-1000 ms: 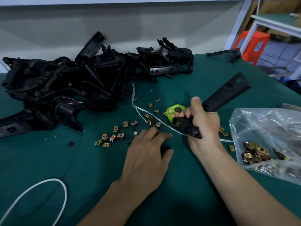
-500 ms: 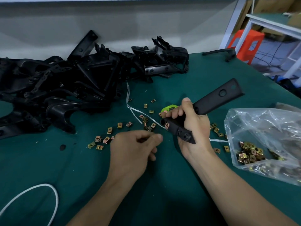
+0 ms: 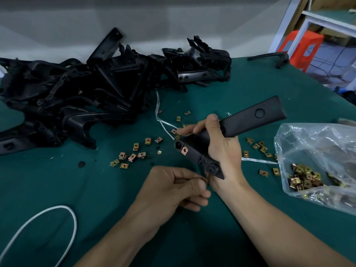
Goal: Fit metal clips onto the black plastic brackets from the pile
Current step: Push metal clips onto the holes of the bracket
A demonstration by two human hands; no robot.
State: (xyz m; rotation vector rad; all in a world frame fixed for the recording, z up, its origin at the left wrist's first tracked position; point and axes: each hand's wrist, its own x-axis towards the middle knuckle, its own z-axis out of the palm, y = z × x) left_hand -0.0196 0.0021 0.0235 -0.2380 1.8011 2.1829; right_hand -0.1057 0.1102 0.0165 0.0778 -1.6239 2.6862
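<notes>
- The black plastic bracket (image 3: pixel 250 122) is in the centre right of the frame, lifted off the table and slanting from the upper right down towards the centre.
- One copper-coloured metal clip (image 3: pixel 185 150) already sits on the bracket's lower left end.
- The right hand (image 3: pixel 223 149) grasps the bracket around its middle, fingers curled over it and thumb on top.
- The left hand (image 3: pixel 173 189) is just below the bracket's lower end. Its fingers are curled, with thumb and forefinger pinching a small thin piece (image 3: pixel 205 179); seen edge-on, it is probably another clip.
- Loose clips (image 3: pixel 133 156) lie scattered on the green table cover (image 3: pixel 57 189), left and right of the hands.
- A clear plastic bag (image 3: pixel 317 143) at the right edge holds more clips (image 3: pixel 304 178).
- The pile of black brackets (image 3: pixel 86 89) fills the upper left.
- A white strap (image 3: pixel 165 124) trails out from the pile, and a white cord loop (image 3: pixel 48 218) lies lower left.
</notes>
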